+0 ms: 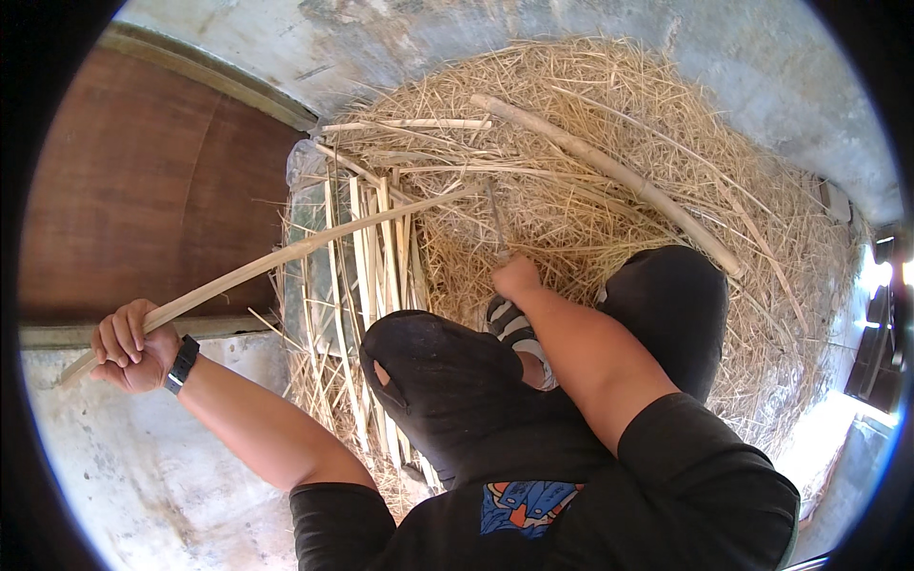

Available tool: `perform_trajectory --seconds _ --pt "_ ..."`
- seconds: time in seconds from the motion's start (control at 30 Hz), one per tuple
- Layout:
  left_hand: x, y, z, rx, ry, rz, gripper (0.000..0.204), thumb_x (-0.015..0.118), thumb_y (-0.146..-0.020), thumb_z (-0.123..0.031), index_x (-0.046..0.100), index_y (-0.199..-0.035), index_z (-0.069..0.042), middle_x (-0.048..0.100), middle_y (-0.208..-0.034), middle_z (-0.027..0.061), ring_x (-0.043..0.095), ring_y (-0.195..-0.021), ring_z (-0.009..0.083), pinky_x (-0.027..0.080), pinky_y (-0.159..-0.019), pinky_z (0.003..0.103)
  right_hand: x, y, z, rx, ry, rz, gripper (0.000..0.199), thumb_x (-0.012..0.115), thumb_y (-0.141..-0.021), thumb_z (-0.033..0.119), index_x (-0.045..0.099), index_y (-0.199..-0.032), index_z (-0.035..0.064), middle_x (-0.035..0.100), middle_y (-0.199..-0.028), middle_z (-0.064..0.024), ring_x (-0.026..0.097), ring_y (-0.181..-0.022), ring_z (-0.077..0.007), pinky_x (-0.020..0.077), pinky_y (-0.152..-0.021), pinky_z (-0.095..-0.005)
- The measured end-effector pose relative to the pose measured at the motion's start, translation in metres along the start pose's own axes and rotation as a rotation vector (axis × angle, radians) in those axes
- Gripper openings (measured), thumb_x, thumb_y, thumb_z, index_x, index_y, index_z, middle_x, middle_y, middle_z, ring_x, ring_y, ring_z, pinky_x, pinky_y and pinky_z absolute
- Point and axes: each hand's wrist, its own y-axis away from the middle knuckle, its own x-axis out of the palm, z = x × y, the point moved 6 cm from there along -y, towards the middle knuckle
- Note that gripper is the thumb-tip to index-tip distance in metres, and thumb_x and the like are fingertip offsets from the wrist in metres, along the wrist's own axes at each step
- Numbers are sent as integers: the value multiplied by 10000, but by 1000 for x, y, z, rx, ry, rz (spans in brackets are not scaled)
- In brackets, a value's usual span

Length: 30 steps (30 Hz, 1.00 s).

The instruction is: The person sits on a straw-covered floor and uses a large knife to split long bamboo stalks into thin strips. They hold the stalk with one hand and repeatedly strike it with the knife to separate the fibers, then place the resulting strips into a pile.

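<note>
Out to the left, my left hand (133,347) is closed around one end of a long pale bamboo strip (286,253). The strip slants up to the right, its far end above the straw near the middle. My right hand (517,277) is closed on what looks like a knife (497,221), its narrow dark blade pointing away from me and its handle hidden in my fist. The blade's tip is close to the strip's far end; whether they touch I cannot tell. Several split bamboo strips (388,252) lie side by side left of my knees.
A bamboo pole (609,171) lies diagonally on the straw (571,71) ahead. Brown wooden panel (143,181) stands on the left, beside worn grey walls (781,67). My bent knees and sandalled foot (519,333) are close below my right hand.
</note>
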Motion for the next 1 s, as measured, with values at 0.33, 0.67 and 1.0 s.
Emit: perform_trajectory --seconds 0.33,0.67,1.0 --pt "14 -7 5 -45 -13 -48 388 844 -696 -363 538 -775 -138 488 -532 -84 447 -435 58 384 -493 202 -5 5 21 1 -16 44 369 685 -783 236 608 -1034 -23 663 -930 -267 655 -944 -398 513 -832 -460" --pt "20 -13 -5 138 -293 -244 474 612 -869 -545 457 -852 -98 472 -926 73 440 -776 208 402 -666 340 -39 37 119 -512 -216 34 353 670 -775 185 609 -1052 -25 662 -907 -229 649 -868 -374 501 -787 -439" --pt "51 -13 22 68 -400 -272 607 566 -833 -683 545 -991 -97 467 -804 13 427 -713 160 385 -709 326 -79 118 204 -714 -110 343 323 649 -766 166 599 -1037 -3 639 -892 -192 633 -831 -305 491 -774 -417"
